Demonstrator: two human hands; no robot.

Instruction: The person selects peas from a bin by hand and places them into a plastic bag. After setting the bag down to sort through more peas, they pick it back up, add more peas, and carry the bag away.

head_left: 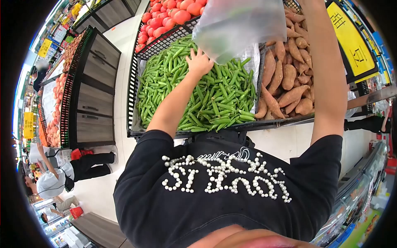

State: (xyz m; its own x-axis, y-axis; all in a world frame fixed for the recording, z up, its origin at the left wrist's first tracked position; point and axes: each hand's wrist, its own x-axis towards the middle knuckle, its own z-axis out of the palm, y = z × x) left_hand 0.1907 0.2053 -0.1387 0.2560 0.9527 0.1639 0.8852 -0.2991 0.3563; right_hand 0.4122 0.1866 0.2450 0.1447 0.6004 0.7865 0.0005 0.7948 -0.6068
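Note:
My left hand [199, 63] reaches over a heap of green pea pods [215, 97], its fingers apart. The fingertips are at the pods, close to the lower edge of a clear plastic bag [244, 27]. The bag hangs across the top of the view, cloudy and wrinkled, covering part of the pods. My right forearm [324, 62] stretches up past the sweet potatoes [289, 78] and leaves the frame at the top, so my right hand is out of sight. What holds the bag up is hidden.
Red tomatoes [171, 16] fill the crate beyond the pods. A yellow price sign [353, 41] stands at right, beside a metal rail [376, 96]. At left is another produce stand [95, 91]; a person in a white top [53, 182] stands near it.

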